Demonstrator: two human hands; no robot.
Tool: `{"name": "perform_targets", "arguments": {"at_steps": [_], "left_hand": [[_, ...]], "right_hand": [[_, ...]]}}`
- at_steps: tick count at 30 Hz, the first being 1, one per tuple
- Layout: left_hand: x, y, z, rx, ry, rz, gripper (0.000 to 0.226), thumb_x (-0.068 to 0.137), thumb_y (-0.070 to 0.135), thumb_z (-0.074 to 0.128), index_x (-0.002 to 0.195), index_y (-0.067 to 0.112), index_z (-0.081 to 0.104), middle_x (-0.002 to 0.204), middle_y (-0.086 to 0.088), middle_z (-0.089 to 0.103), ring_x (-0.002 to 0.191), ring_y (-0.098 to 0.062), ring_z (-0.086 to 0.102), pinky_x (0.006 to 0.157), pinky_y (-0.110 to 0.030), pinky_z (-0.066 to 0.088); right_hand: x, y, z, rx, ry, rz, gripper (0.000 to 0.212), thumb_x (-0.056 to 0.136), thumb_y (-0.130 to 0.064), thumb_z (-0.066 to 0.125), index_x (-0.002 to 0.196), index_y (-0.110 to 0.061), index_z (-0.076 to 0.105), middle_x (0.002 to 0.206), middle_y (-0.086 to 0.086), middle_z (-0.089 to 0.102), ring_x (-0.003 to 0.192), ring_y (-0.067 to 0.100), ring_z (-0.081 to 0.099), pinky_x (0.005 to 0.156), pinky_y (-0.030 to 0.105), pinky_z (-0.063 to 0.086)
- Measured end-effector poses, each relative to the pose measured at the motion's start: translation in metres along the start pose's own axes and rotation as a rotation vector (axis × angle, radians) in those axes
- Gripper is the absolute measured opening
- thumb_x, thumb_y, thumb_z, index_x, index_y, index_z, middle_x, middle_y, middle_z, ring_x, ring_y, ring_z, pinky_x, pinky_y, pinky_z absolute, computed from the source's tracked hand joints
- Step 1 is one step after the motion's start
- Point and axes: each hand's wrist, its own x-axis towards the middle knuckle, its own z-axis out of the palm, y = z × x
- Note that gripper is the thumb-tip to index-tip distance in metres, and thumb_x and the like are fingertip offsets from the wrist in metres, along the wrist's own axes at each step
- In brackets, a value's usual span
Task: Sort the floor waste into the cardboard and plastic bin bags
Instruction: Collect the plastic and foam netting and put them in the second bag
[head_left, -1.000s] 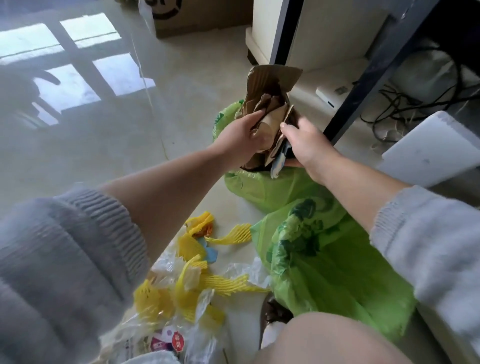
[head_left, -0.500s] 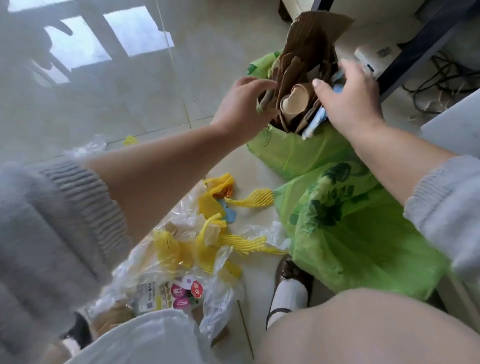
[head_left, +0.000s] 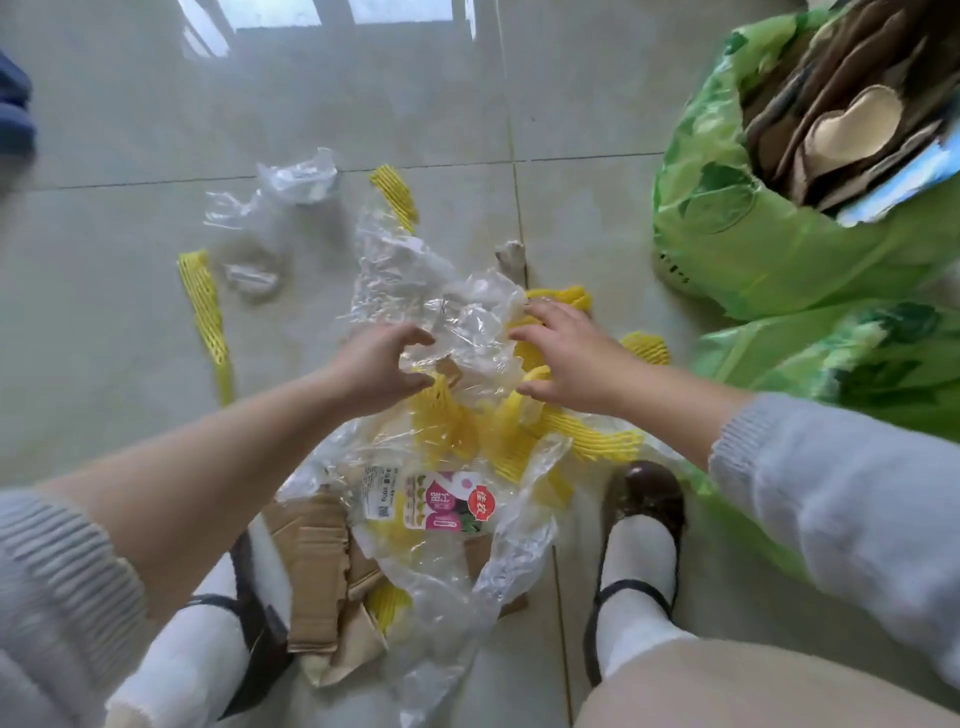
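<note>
A crumpled sheet of clear plastic wrap (head_left: 457, 322) lies on top of a floor pile of yellow foam nets (head_left: 452, 431). My left hand (head_left: 379, 364) curls its fingers and thumb around the wrap's left edge. My right hand (head_left: 566, 353) rests with spread fingers on the wrap's right side and the nets. Torn cardboard pieces (head_left: 311, 561) lie at the near end of the pile, partly under a labelled plastic wrapper (head_left: 441, 499). A green bin bag (head_left: 727, 249) holding cardboard (head_left: 841, 130) stands at the upper right. A second green bag (head_left: 841, 358) lies to the right.
More clear plastic (head_left: 291, 187) and loose yellow net strips (head_left: 202, 312) are scattered on the tiled floor to the left. My feet in dark shoes (head_left: 644, 499) and white socks stand on either side of the pile. A small scrap (head_left: 511, 254) lies beyond it.
Both hands left the cardboard in the green bag and came down to the floor pile. The view swung down; my left hand took hold of the clear wrap.
</note>
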Motion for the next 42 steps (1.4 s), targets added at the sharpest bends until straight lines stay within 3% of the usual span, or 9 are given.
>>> {"name": "perform_targets", "arguments": {"at_steps": [8, 11, 15, 20, 24, 30, 35, 38, 42], "left_hand": [[0.033, -0.059, 0.021, 0.013, 0.047, -0.093, 0.066, 0.085, 0.034, 0.064, 0.143, 0.019, 0.036, 0.145, -0.011, 0.038, 0.136, -0.025, 0.033, 0.113, -0.036, 0.026], [0.064, -0.062, 0.017, -0.018, 0.148, -0.13, 0.064, 0.088, 0.035, 0.06, 0.145, 0.02, 0.033, 0.152, -0.011, 0.028, 0.14, -0.027, 0.027, 0.115, -0.038, 0.023], [0.095, -0.06, 0.011, 0.15, 0.097, -0.204, 0.096, 0.077, 0.036, 0.073, 0.15, 0.028, 0.011, 0.157, -0.014, 0.01, 0.141, -0.038, 0.019, 0.113, -0.046, 0.025], [0.108, -0.06, 0.014, 0.222, 0.098, -0.179, 0.076, 0.077, 0.039, 0.071, 0.141, 0.033, 0.031, 0.134, -0.012, 0.043, 0.119, -0.036, 0.049, 0.092, -0.042, 0.045], [0.101, -0.061, 0.017, 0.265, 0.172, -0.114, 0.034, 0.086, 0.024, 0.056, 0.12, 0.026, 0.058, 0.122, -0.009, 0.056, 0.112, -0.033, 0.054, 0.08, -0.035, 0.044], [0.078, -0.067, 0.0, 0.08, 0.307, 0.065, 0.025, 0.078, 0.022, 0.058, 0.097, 0.008, 0.068, 0.116, -0.011, 0.063, 0.109, -0.032, 0.056, 0.09, -0.037, 0.046], [0.069, -0.046, -0.022, -0.075, 0.386, 0.073, 0.016, 0.081, 0.005, 0.054, 0.097, 0.005, 0.054, 0.086, -0.011, 0.053, 0.079, -0.031, 0.048, 0.066, -0.032, 0.033], [0.065, -0.021, -0.032, -0.187, 0.393, 0.133, 0.027, 0.083, 0.002, 0.045, 0.109, 0.01, 0.05, 0.094, -0.009, 0.055, 0.082, -0.027, 0.048, 0.069, -0.03, 0.033], [0.057, 0.0, -0.047, -0.14, 0.276, 0.244, 0.051, 0.082, 0.037, 0.042, 0.128, 0.016, 0.05, 0.124, -0.01, 0.055, 0.107, -0.021, 0.05, 0.083, -0.024, 0.035]], "right_hand": [[0.074, -0.015, 0.013, -0.165, -0.096, -0.054, 0.095, 0.076, -0.046, 0.07, 0.149, -0.029, 0.011, 0.159, 0.007, -0.007, 0.147, 0.027, -0.002, 0.118, 0.045, 0.016], [0.098, -0.014, 0.014, -0.195, -0.148, -0.035, 0.106, 0.073, -0.044, 0.075, 0.149, -0.032, 0.002, 0.158, 0.009, -0.014, 0.145, 0.034, 0.01, 0.109, 0.045, 0.031], [0.111, -0.007, 0.02, -0.23, -0.192, 0.028, 0.108, 0.074, -0.029, 0.077, 0.148, -0.035, -0.002, 0.157, 0.014, -0.005, 0.135, 0.038, 0.033, 0.092, 0.042, 0.046], [0.107, -0.002, 0.031, -0.307, -0.121, 0.029, 0.077, 0.085, -0.009, 0.06, 0.145, -0.03, 0.018, 0.127, 0.015, 0.039, 0.099, 0.035, 0.056, 0.067, 0.034, 0.041], [0.109, -0.002, 0.034, -0.26, -0.109, 0.056, 0.034, 0.089, -0.02, 0.054, 0.123, -0.015, 0.048, 0.116, 0.013, 0.054, 0.1, 0.036, 0.058, 0.072, 0.036, 0.046], [0.091, -0.001, 0.017, 0.066, 0.051, 0.125, 0.019, 0.085, -0.028, 0.056, 0.089, -0.01, 0.053, 0.099, 0.01, 0.047, 0.092, 0.03, 0.051, 0.068, 0.03, 0.033], [0.081, -0.009, 0.006, 0.611, 0.205, 0.277, 0.013, 0.084, -0.014, 0.056, 0.088, -0.004, 0.051, 0.087, 0.013, 0.054, 0.079, 0.027, 0.051, 0.064, 0.034, 0.039], [0.083, -0.018, 0.002, 0.911, 0.313, 0.323, 0.016, 0.086, -0.01, 0.053, 0.102, -0.014, 0.05, 0.098, 0.008, 0.06, 0.088, 0.027, 0.059, 0.076, 0.039, 0.051], [0.082, -0.02, -0.014, 1.102, 0.479, 0.342, 0.016, 0.088, -0.01, 0.05, 0.102, -0.018, 0.053, 0.085, -0.002, 0.059, 0.073, 0.016, 0.057, 0.063, 0.03, 0.049]]}}
